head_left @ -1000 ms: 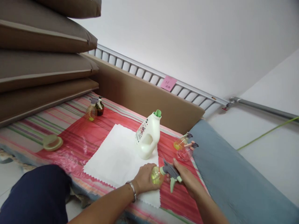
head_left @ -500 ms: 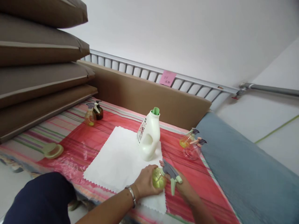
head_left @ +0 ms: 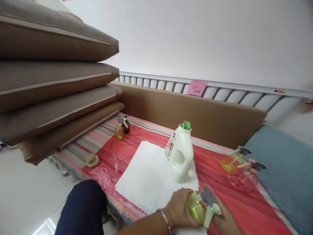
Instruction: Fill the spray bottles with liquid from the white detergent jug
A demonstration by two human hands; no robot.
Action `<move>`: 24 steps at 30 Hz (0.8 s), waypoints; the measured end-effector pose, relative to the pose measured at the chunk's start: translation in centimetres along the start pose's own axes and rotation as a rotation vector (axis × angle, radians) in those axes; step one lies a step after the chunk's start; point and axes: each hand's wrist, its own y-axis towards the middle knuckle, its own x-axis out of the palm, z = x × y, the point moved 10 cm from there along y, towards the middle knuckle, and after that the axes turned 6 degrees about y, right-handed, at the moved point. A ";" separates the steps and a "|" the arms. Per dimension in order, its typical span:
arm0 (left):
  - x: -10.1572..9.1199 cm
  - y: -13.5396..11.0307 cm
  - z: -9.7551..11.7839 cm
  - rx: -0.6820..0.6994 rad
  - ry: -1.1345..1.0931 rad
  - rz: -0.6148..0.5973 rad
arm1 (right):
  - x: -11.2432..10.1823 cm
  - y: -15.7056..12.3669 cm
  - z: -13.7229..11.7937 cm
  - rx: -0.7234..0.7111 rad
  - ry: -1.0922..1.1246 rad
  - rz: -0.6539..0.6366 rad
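Note:
My left hand (head_left: 180,206), with a bracelet at its wrist, wraps round the clear round body of a spray bottle (head_left: 195,206) holding yellow-green liquid. The bottle lies tilted, its grey and pale green trigger head pointing right. My right hand (head_left: 225,215) grips at the bottle's neck, partly hidden behind that trigger head. Just beyond stands a white detergent jug (head_left: 182,153) without a cap, a green spout showing in its mouth. Under the jug lies a white scalloped cloth (head_left: 146,176). A pale green cap (head_left: 92,160) rests to the left.
A clear spray bottle (head_left: 119,130) and a dark pump bottle (head_left: 126,125) stand at the back left. Two more spray bottles, one yellowish (head_left: 230,164) and one pink (head_left: 244,179), are at the right. Stacked brown cushions (head_left: 58,75) rise on the left. A brown panel (head_left: 186,112) borders the back.
The camera view has turned left, so everything sits farther right or lower. Both hands keep hold of the spray bottle. The jug and other bottles keep their places.

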 end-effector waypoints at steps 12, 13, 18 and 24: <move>-1.0 -0.1 -0.5 0.093 0.221 0.160 | -1.1 -1.2 -4.6 -0.137 -0.225 0.016; -0.9 0.0 -0.7 0.094 0.218 0.154 | -1.4 -1.4 -5.0 -0.159 -0.251 -0.004; -0.2 0.4 -1.7 0.068 0.227 0.110 | -1.6 -1.7 -8.1 -0.299 -0.519 -0.073; -0.9 -1.0 -2.0 0.055 0.248 0.044 | 0.2 -0.7 -9.3 -0.357 -0.668 -0.232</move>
